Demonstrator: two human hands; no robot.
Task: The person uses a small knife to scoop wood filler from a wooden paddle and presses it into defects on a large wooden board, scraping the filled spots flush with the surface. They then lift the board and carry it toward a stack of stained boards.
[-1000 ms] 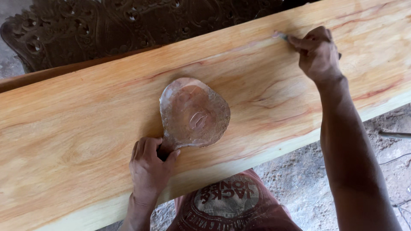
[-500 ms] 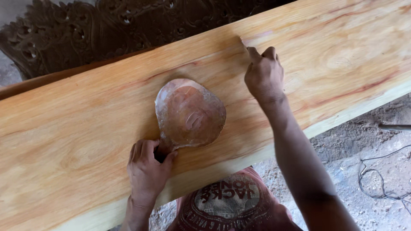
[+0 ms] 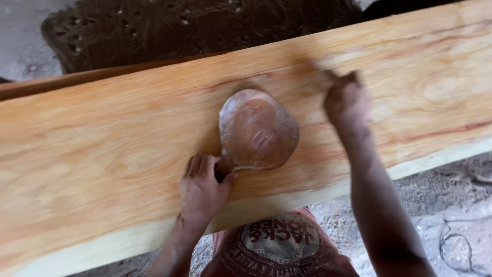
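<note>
Your left hand is clamped on the short handle of the paddle-shaped template, fingers curled over the stub, thumb pressed at the neck where the handle meets the round blade. The template lies flat on the wide pale plank, about mid-width, just left of your other hand. It looks like thin, stiff, worn brown board: probably light, rigid, and likely to skate on the smooth wood unless you press down. The handle is the obvious hold; a flat palm on the blade would likely pin it better. Your right hand is on the plank just right of the template, fingers bunched, but motion blur hides whether they pinch anything: cannot tell. The plank itself looks heavy and solid. A dark carved panel sits behind it.
</note>
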